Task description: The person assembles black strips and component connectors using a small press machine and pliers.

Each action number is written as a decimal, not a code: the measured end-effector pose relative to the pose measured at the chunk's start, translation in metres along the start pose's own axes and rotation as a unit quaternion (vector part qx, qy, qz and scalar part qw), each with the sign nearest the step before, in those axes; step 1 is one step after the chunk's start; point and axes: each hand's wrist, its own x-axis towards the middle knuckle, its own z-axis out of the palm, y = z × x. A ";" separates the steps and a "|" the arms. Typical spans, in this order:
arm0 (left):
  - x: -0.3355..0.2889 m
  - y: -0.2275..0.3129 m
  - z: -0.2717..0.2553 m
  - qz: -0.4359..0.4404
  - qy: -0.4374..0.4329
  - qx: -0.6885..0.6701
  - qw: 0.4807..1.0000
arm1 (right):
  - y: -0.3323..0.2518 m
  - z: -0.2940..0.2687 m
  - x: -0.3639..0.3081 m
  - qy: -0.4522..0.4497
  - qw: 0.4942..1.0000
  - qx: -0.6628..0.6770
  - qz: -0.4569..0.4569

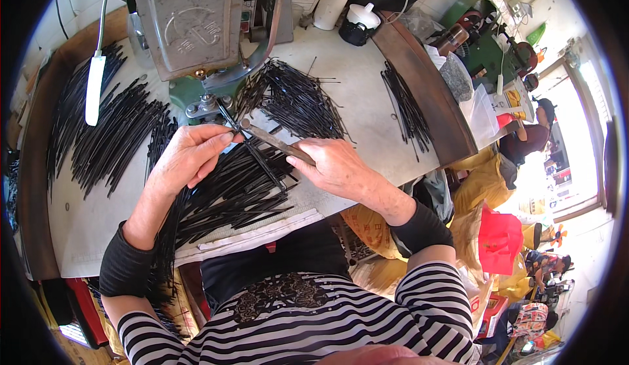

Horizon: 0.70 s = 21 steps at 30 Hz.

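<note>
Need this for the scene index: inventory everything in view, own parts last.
Metal machine with embossed front plate: one, grey and green, table's far side
Thin rods: uncounted, black, heaps across table
Hammer-like metal tool: one, grey-brown, right hand
Curved-edge tabletop: one, pale with brown rim, centre
Bar on cord: one, white, upper left
Cylindrical container: one, white and gold, far edge
Lidded cup: one, black and white, right of container
Second machine: one, green, upper right
Large sacks: several, yellow, right
Bag: one, red, right
Bystander: at least one, dark clothes, far right
Striped top: one, black and white, bottom
Sleeve covers: two, black, forearms
Left hand: one, bare, fingers pinched before machine
Right hand: one, bare, gripping tool
</note>
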 end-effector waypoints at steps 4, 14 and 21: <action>0.000 -0.001 0.000 0.006 -0.002 0.000 1.000 | -0.002 -0.002 0.000 -0.009 1.000 -0.011 0.010; -0.001 0.002 0.002 0.008 0.007 0.018 1.000 | -0.007 -0.008 -0.001 -0.031 0.997 -0.063 0.034; -0.005 0.005 0.004 0.003 0.009 0.032 0.999 | -0.007 -0.010 -0.002 -0.051 0.996 -0.060 0.052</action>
